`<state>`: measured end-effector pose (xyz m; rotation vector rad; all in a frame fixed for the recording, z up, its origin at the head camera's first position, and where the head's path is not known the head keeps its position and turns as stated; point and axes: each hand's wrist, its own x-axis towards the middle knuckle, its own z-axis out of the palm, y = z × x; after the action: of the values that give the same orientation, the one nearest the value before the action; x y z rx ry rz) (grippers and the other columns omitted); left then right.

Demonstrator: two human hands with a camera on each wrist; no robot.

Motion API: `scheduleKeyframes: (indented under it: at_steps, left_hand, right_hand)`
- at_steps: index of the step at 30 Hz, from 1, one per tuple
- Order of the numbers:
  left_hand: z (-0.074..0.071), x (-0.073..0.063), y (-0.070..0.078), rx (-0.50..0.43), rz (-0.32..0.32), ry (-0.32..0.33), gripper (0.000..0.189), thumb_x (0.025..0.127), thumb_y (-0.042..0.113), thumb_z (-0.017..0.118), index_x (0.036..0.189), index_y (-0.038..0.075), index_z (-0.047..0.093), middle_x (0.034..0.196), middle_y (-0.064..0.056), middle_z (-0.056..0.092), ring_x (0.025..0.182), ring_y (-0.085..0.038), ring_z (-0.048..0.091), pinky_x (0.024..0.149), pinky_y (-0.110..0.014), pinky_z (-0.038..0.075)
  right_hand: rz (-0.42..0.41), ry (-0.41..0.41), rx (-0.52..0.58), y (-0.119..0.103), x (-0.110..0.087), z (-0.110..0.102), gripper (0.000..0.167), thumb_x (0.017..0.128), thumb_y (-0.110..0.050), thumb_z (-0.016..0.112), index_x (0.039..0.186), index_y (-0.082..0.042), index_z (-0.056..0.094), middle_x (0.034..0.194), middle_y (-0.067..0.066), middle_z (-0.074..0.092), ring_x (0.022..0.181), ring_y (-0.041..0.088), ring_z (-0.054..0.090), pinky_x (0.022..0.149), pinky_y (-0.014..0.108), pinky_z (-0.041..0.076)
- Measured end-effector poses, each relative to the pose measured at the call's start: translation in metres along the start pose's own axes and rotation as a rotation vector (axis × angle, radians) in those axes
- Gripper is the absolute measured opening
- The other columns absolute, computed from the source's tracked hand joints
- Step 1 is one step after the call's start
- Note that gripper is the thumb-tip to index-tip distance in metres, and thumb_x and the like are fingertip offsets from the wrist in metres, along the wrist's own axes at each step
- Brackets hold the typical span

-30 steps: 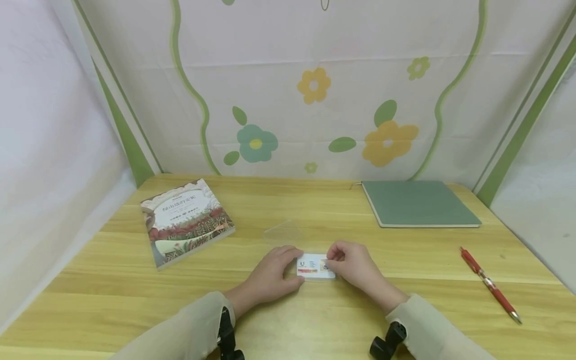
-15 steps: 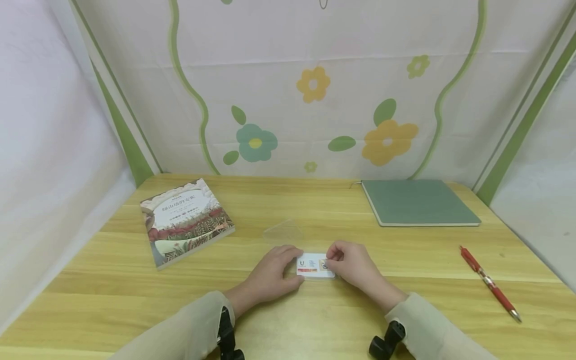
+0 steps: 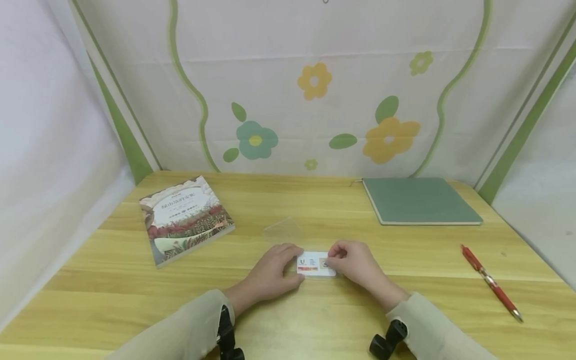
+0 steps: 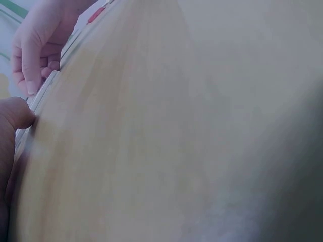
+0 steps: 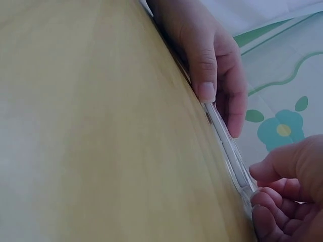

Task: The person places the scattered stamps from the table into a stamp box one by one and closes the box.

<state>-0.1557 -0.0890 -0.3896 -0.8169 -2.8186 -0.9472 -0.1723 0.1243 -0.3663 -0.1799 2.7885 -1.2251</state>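
A small white printed card [image 3: 310, 264] with a logo, a red strip and a little picture lies flat in the middle of the table. From the side, in the right wrist view, the card [image 5: 226, 141] shows a thin white edge with clear plastic around it. My left hand [image 3: 272, 275] holds its left end, thumb at the near corner and fingers at the far one. At the right end, my right hand [image 3: 355, 264] pinches with thumb and forefinger beside the picture, other fingers curled. The fingertips cover that end of the card.
Just behind the card lies a clear plastic sheet [image 3: 283, 229]. An illustrated book [image 3: 185, 220] is at the back left, a green notebook [image 3: 420, 201] at the back right. A red pen [image 3: 491, 283] lies to the right on the wooden table [image 3: 135, 300].
The head view has tilted slightly. Both hands stay at the two ends of the card, with hardly any movement of the right fingertips.
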Motion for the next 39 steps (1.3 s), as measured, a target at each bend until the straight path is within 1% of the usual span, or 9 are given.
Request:
scheduleKeyframes:
  at_steps: [9, 18, 22, 26, 29, 32, 35, 37, 39]
  left_hand:
    - [-0.002, 0.0, 0.001, -0.01, -0.002, 0.001, 0.052, 0.079, 0.03, 0.066, 0.125, 0.008, 0.055, 0.128, -0.006, 0.054, 0.12, -0.022, 0.047, 0.103, -0.042, 0.037]
    - [-0.003, 0.0, 0.001, -0.009, -0.013, 0.004, 0.052, 0.08, 0.03, 0.065, 0.125, 0.009, 0.055, 0.129, -0.006, 0.054, 0.121, -0.023, 0.047, 0.104, -0.042, 0.037]
    - [-0.003, 0.001, -0.001, -0.058, -0.012, 0.011, 0.053, 0.079, 0.028, 0.066, 0.126, 0.008, 0.054, 0.129, -0.007, 0.052, 0.121, -0.024, 0.046, 0.104, -0.044, 0.037]
    - [-0.009, 0.001, -0.004, -0.173, -0.053, 0.04, 0.056, 0.079, 0.025, 0.067, 0.129, 0.007, 0.051, 0.133, -0.011, 0.048, 0.122, -0.028, 0.045, 0.104, -0.046, 0.036]
    - [-0.018, 0.001, -0.005, -0.238, -0.097, 0.073, 0.058, 0.08, 0.021, 0.067, 0.132, 0.007, 0.048, 0.136, -0.012, 0.046, 0.12, -0.03, 0.047, 0.101, -0.048, 0.039]
    - [-0.028, 0.004, -0.007, -0.244, -0.128, 0.097, 0.057, 0.08, 0.018, 0.067, 0.133, 0.008, 0.047, 0.136, -0.011, 0.046, 0.115, -0.032, 0.05, 0.095, -0.048, 0.044]
    - [-0.039, 0.008, -0.009, -0.235, -0.186, 0.106, 0.058, 0.081, 0.019, 0.067, 0.135, 0.01, 0.046, 0.135, -0.009, 0.047, 0.111, -0.033, 0.051, 0.088, -0.046, 0.048]
    - [-0.046, 0.01, -0.012, -0.224, -0.221, 0.099, 0.06, 0.082, 0.021, 0.067, 0.136, 0.011, 0.044, 0.135, -0.008, 0.046, 0.112, -0.034, 0.051, 0.088, -0.046, 0.048]
    - [-0.053, 0.011, -0.013, -0.211, -0.248, 0.085, 0.063, 0.082, 0.022, 0.068, 0.137, 0.009, 0.042, 0.137, -0.011, 0.044, 0.116, -0.035, 0.048, 0.092, -0.048, 0.046]
  right_hand:
    - [-0.006, 0.001, 0.019, -0.003, -0.001, -0.004, 0.007, 0.08, -0.015, 0.068, 0.079, -0.01, 0.065, 0.073, 0.0, 0.06, 0.068, 0.014, 0.05, 0.058, 0.024, 0.042]
    - [0.002, -0.011, 0.036, -0.005, 0.002, -0.008, 0.005, 0.08, -0.013, 0.068, 0.08, -0.008, 0.065, 0.074, 0.002, 0.06, 0.067, 0.015, 0.051, 0.054, 0.024, 0.044]
    - [-0.002, -0.006, 0.036, -0.006, 0.008, -0.011, 0.006, 0.081, -0.015, 0.067, 0.082, -0.009, 0.065, 0.078, 0.002, 0.061, 0.071, 0.016, 0.052, 0.059, 0.025, 0.046]
    - [-0.062, -0.028, 0.026, -0.01, 0.015, -0.018, 0.009, 0.084, -0.018, 0.065, 0.085, -0.009, 0.066, 0.082, 0.001, 0.063, 0.078, 0.015, 0.053, 0.067, 0.027, 0.046]
    - [-0.09, -0.057, 0.035, -0.013, 0.022, -0.023, 0.01, 0.085, -0.019, 0.064, 0.086, -0.009, 0.066, 0.082, 0.001, 0.063, 0.078, 0.015, 0.055, 0.068, 0.027, 0.047]
    - [-0.093, -0.084, 0.04, -0.016, 0.031, -0.028, 0.01, 0.085, -0.019, 0.064, 0.087, -0.009, 0.066, 0.082, 0.002, 0.064, 0.076, 0.015, 0.057, 0.066, 0.026, 0.049]
    - [-0.077, -0.13, 0.038, -0.019, 0.041, -0.03, 0.012, 0.086, -0.02, 0.063, 0.089, -0.008, 0.066, 0.083, 0.003, 0.063, 0.073, 0.015, 0.057, 0.063, 0.026, 0.049]
    - [-0.077, -0.162, 0.015, -0.021, 0.049, -0.032, 0.014, 0.085, -0.021, 0.064, 0.091, -0.009, 0.066, 0.085, 0.003, 0.064, 0.073, 0.015, 0.056, 0.063, 0.026, 0.049]
    - [-0.079, -0.195, -0.013, -0.024, 0.058, -0.032, 0.015, 0.085, -0.022, 0.064, 0.092, -0.009, 0.066, 0.085, 0.002, 0.063, 0.073, 0.015, 0.054, 0.062, 0.026, 0.047]
